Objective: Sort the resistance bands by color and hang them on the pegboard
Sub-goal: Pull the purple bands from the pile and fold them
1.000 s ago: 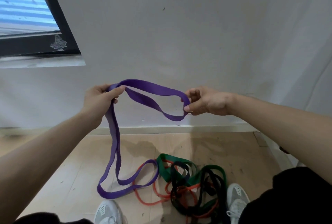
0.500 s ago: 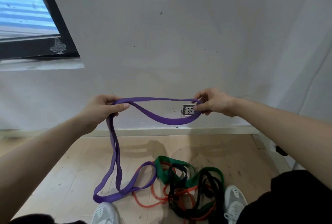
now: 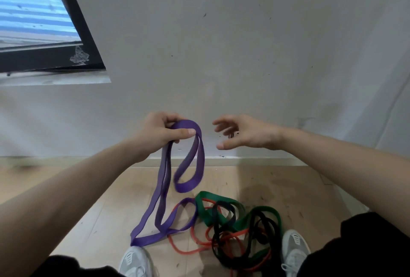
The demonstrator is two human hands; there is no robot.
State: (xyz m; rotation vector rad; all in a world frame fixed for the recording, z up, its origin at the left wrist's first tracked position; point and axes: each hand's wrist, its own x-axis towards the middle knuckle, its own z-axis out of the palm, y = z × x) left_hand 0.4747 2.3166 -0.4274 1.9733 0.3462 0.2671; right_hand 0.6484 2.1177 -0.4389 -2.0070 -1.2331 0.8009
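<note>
The right hand (image 3: 241, 132) has let go of the purple band (image 3: 190, 157) and now hangs apart from it with fingers spread. The loop it held stretched sideways half a second ago now droops from the left hand (image 3: 162, 131), which alone grips the band.

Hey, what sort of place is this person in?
Probably a bare indoor room, perhaps a home workout corner: a plain white wall, a light wooden floor, a dark-framed window at upper left, and a tangle of resistance bands lying on the floor.
</note>
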